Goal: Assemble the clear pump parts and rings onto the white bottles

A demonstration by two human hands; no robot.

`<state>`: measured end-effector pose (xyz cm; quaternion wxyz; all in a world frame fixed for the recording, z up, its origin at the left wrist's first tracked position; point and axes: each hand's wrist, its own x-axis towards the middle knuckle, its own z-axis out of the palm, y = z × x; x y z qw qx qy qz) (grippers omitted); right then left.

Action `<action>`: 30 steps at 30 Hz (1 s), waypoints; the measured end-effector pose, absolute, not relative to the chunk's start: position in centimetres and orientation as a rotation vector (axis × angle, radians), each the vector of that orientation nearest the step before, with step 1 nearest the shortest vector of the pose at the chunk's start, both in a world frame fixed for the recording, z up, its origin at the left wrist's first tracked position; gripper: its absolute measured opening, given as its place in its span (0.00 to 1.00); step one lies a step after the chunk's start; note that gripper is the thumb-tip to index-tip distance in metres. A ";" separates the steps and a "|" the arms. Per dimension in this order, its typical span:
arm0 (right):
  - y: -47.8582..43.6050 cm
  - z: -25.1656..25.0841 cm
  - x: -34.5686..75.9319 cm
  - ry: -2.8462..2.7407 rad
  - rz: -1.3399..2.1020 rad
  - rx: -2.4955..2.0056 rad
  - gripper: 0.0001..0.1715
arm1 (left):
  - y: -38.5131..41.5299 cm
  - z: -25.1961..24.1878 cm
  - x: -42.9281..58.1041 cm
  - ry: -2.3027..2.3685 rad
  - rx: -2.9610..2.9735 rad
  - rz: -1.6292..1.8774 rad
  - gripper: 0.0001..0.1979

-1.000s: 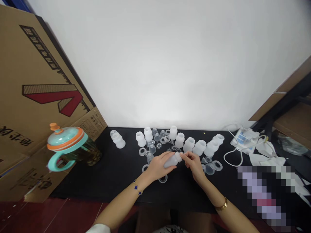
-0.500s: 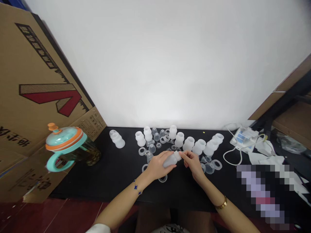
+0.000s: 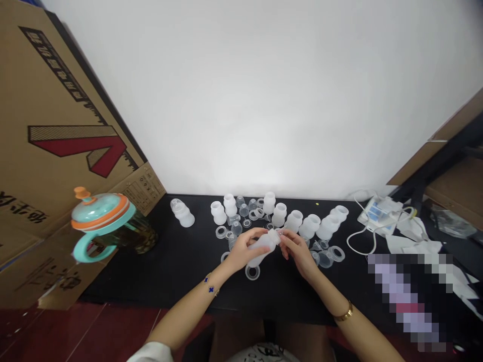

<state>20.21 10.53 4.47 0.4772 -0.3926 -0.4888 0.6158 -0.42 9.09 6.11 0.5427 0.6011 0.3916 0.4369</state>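
My left hand (image 3: 241, 251) is wrapped round a small translucent white bottle (image 3: 264, 246), held on its side above the black table (image 3: 169, 261). The fingers of my right hand (image 3: 296, 249) pinch at the bottle's neck end; what they grip there is too small to make out. A clear ring (image 3: 252, 272) lies on the table just below the bottle. Behind my hands stands a cluster of several more white bottles (image 3: 294, 220), with clear caps and rings among them.
A teal and orange lidded jug (image 3: 103, 221) stands at the left in front of large cardboard boxes (image 3: 45, 136). One bottle (image 3: 183, 213) lies apart at the back left. A white device with cables (image 3: 377, 213) and papers sit at the right.
Both hands have lifted the bottle slightly up and away, tilting its neck end higher. The ring under it now shows fully.
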 end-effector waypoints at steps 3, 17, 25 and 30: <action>10.6 4.2 20.3 -1.206 1.520 -0.923 0.20 | 9.4 6.3 -0.6 0.822 1.216 0.971 0.27; 10.4 4.2 20.3 -1.290 1.573 -0.863 0.26 | 9.4 6.5 -1.0 0.708 0.965 0.812 0.25; 10.3 4.1 20.3 -1.307 1.563 -0.886 0.25 | 9.5 6.4 -1.3 0.689 1.013 0.743 0.24; 10.4 3.8 20.5 -1.354 1.510 -0.904 0.24 | 9.5 6.5 -1.4 0.689 1.039 0.731 0.23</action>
